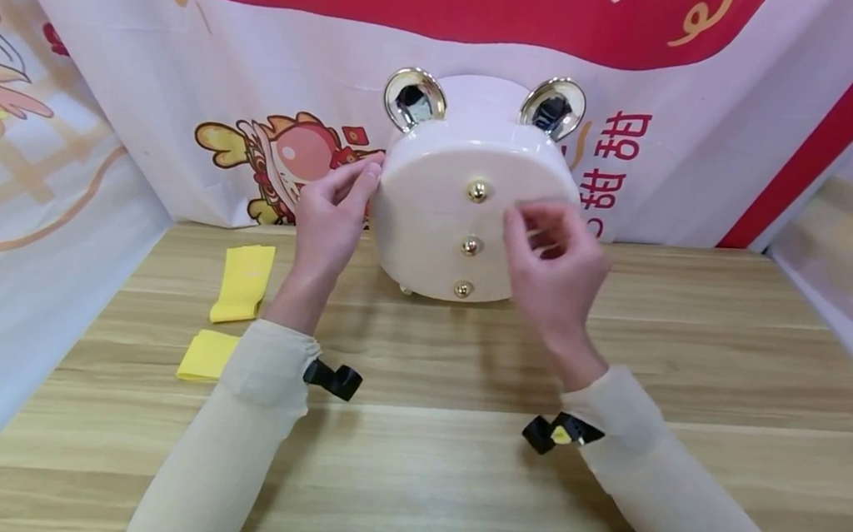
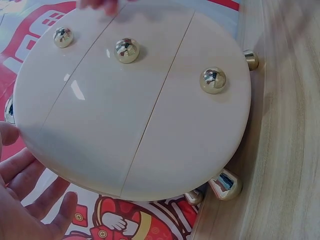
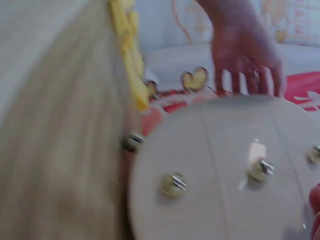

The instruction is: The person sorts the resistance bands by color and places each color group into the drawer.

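Observation:
A glossy white rounded cabinet (image 1: 427, 203) faces me, with three drawer fronts and a gold knob on each: a top knob (image 1: 478, 191), a middle knob (image 1: 471, 245) and a bottom knob (image 1: 463, 288). Two round gold ears (image 1: 414, 100) stick up from its top. My left hand (image 1: 334, 217) touches the cabinet's left side, its fingers fairly straight and spread along the edge in the left wrist view. In front of the right part of the drawers, my right hand (image 1: 557, 268) is blurred, its fingers loosely bent, with nothing seen in it.
Two folded yellow strips lie on the wooden table (image 1: 409, 482) at the left, a far strip (image 1: 243, 283) and a near strip (image 1: 207, 356). A printed cloth backdrop (image 1: 147, 94) rises right behind the cabinet. Gold feet (image 2: 226, 185) support the cabinet.

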`<state>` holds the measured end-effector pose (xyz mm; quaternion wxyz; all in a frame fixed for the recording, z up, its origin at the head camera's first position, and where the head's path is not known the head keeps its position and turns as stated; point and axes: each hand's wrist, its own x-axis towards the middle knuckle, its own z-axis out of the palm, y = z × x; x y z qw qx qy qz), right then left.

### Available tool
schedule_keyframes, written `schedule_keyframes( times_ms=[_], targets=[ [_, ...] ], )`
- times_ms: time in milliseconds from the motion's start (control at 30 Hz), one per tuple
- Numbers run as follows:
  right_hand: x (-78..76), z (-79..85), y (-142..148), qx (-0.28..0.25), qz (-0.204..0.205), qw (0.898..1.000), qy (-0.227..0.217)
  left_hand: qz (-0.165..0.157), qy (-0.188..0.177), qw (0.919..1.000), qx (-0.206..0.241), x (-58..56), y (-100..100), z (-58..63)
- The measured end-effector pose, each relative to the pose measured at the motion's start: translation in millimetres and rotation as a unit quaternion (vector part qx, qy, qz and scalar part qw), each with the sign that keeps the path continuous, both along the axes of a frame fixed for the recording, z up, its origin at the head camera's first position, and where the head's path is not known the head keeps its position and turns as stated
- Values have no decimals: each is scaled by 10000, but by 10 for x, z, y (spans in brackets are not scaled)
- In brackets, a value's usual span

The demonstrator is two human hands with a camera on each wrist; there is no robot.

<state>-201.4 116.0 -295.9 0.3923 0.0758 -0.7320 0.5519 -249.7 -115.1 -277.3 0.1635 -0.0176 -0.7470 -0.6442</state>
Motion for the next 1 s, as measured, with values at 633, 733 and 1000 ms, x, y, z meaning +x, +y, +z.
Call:
schedule_keyframes(
  times_ms=[633, 733, 1000],
  targets=[
    [-480, 251, 500, -402, 461, 9981, -69, -7, 171, 9998, 43, -32, 22, 12],
    [-509, 234, 523, -514, 642, 9965, -156, 27, 191, 9998, 31, -23, 30, 21],
    [-530, 199, 553, -235, 865, 9954, -335, 251, -164, 9993, -207, 69, 21, -2]
  ],
)
